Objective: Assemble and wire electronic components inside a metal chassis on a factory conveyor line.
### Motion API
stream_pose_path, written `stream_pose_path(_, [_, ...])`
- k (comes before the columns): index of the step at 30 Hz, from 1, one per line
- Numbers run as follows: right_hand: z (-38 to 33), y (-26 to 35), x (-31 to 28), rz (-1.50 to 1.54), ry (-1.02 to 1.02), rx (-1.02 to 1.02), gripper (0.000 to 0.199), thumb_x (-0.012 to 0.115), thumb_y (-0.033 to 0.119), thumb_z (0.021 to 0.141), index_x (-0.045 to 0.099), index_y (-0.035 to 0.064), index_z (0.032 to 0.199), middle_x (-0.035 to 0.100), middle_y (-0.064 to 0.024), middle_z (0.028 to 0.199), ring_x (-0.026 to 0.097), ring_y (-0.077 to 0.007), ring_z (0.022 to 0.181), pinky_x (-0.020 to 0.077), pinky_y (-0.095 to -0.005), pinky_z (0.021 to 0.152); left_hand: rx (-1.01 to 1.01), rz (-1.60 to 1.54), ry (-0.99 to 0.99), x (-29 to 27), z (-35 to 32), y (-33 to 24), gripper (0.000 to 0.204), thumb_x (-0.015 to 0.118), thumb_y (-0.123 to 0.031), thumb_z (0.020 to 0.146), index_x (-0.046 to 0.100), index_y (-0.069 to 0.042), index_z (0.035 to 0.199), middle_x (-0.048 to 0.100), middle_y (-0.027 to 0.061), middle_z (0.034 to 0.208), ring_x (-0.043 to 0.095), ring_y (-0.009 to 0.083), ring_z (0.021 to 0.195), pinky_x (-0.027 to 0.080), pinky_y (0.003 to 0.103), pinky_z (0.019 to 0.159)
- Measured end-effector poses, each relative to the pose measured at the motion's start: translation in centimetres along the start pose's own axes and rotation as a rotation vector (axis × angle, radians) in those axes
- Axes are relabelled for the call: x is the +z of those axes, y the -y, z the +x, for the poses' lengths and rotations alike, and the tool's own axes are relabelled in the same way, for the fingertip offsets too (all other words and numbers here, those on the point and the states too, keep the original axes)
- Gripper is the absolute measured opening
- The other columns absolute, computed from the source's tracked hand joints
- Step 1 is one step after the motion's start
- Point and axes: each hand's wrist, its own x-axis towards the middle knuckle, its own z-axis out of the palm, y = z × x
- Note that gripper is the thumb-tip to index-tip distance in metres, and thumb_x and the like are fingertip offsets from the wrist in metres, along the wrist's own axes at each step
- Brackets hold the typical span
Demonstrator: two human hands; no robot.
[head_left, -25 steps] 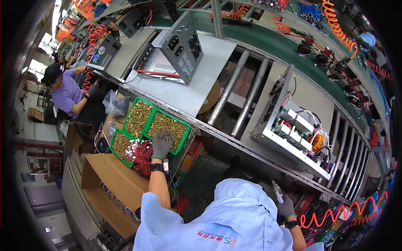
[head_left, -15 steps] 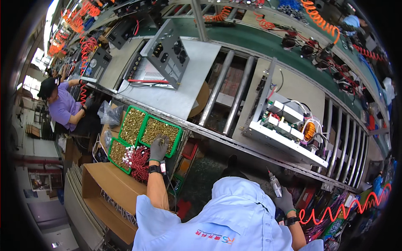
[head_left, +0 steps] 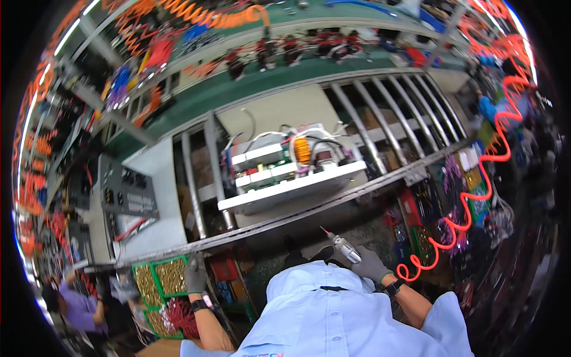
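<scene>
Conveyor (head_left: 364, 126); screwdriver (head_left: 344, 247) in right hand (head_left: 370, 265)

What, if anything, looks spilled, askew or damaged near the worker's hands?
Nothing stands out: the brass parts lie inside green trays, and the right hand holds the driver. Fine damage would be too small to see.

Light-blue short-sleeved shirt (head_left: 315, 318), grey gloves (head_left: 371, 266), black wristbands (head_left: 393, 288).

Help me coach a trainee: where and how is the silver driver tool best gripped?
Probably around the rear of the driver tool, coming from the picture's lower right, where the right hand holds it: the body is roughly cylindrical, and its thin bit points away, up and left.
</scene>
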Motion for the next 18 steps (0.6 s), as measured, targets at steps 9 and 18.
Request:
stream_pose_path(9, [-3.5,1.4,-3.0,0.254,-0.163,-0.097,0.057,0.068,0.019,0.069,0.055,0.0053,0.122,0.067,-0.0236,0.099,0.065,-0.0415,0.094,0.0522,-0.0466,0.081,-0.515,-1.162,1.011,15.4,5.1,-27.7,0.021,0.048,-0.019,0.103,0.056,0.000,0.107,0.060,0.0058,0.090,0.058,0.0131,0.074,0.047,0.024,0.061])
stream_pose_path(18, [-6.7,1.2,-4.2,0.388,-0.371,-0.203,0.042,0.071,0.023,0.074,0.057,0.0058,0.110,0.067,-0.0214,0.089,0.066,-0.0415,0.085,0.0522,-0.0466,0.073,-0.526,-1.342,1.136,17.3,5.5,-38.2,0.025,0.054,-0.022,0.101,0.056,0.000,0.113,0.061,0.0073,0.094,0.059,0.0127,0.076,0.049,0.022,0.061])
